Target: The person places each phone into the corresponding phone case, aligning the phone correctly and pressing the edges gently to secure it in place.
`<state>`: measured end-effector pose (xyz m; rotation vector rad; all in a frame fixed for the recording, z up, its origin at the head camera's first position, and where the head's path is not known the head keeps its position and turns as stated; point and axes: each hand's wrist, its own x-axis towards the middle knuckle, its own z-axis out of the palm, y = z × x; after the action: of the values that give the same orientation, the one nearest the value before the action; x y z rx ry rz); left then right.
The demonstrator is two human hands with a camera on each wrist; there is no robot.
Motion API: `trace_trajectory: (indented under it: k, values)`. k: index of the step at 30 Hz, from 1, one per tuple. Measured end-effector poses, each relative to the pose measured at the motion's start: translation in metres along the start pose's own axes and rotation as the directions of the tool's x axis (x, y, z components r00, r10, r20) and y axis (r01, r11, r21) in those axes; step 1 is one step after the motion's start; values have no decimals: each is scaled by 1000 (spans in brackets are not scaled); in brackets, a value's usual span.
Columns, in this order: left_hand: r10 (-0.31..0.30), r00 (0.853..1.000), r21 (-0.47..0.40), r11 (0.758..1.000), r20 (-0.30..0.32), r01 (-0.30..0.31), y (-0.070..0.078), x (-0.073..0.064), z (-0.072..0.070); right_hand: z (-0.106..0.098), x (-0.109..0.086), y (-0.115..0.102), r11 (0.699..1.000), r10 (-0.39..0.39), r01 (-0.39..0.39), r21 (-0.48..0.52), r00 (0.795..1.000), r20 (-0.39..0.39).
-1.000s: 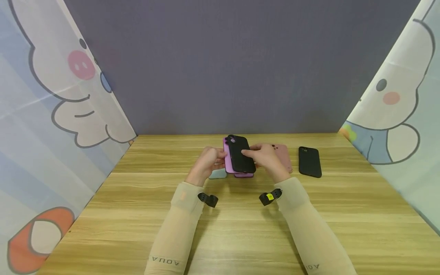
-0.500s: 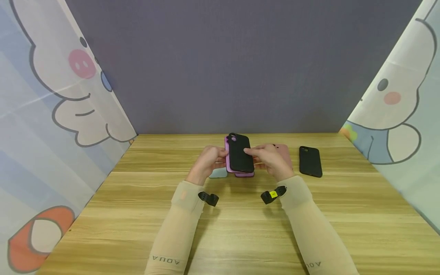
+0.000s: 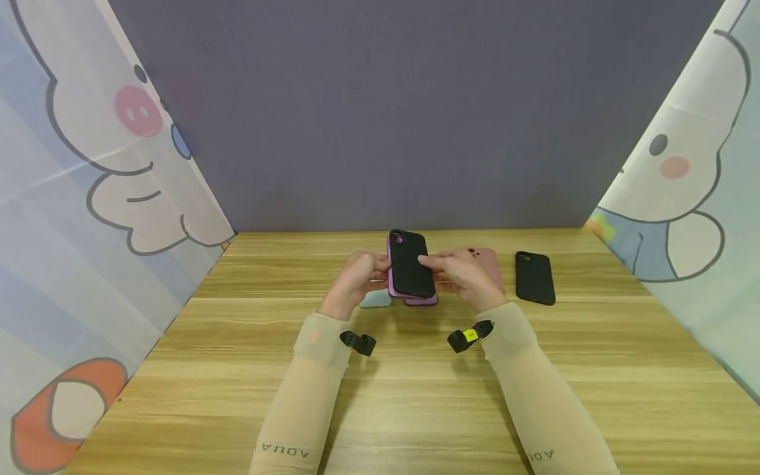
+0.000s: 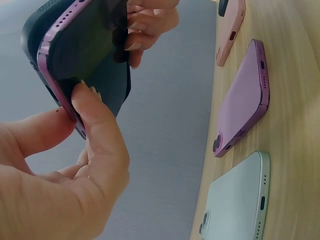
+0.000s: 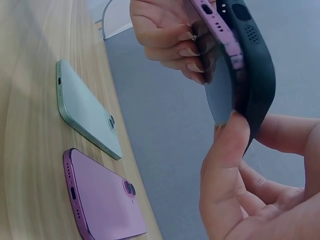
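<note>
In the head view a black phone case (image 3: pixel 413 264) is held up over the middle of the table, back side facing up. Behind it sits a purple phone (image 3: pixel 392 287), whose edge shows at the left and bottom; its dark screen (image 4: pixel 92 47) appears in the left wrist view. The case lies against the phone, only partly lined up with it. My left hand (image 3: pixel 359 280) pinches the phone's left edge between thumb and finger. With my right hand (image 3: pixel 466 277) I hold the case's right edge, thumb on its back and a finger underneath.
On the wooden table (image 3: pixel 410 396) lie a second purple phone (image 5: pixel 105 200), a mint phone (image 3: pixel 376 299), a pink phone (image 3: pixel 488 267) and another black case (image 3: pixel 534 278) at the right. A grey panel (image 3: pixel 410 119) stands behind; cartoon cloths flank both sides.
The black case has shifted left over the purple phone and lines up with it more closely. Less of the phone's left strip shows. Things on the table stay put.
</note>
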<state>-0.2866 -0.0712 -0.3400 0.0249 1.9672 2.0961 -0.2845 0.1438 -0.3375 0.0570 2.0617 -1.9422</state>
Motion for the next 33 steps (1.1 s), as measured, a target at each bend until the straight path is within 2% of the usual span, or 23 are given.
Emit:
trace_trajectory:
  k: [7,17,24,33]
  values:
    - [-5,1000,-28,1000,22,6,0,2,-2,0,1,1,999,-18,17,32,1000,11]
    - [-18,999,-45,999,39,20,3,0,-3,2,2,1,998,-2,2,67,1000,1]
    - [-29,999,2,1000,24,29,2,1,-1,4,3,2,999,-12,12,49,1000,1]
    - [-1,1000,-12,1000,6,1,4,0,-3,5,2,0,999,-27,27,21,999,24]
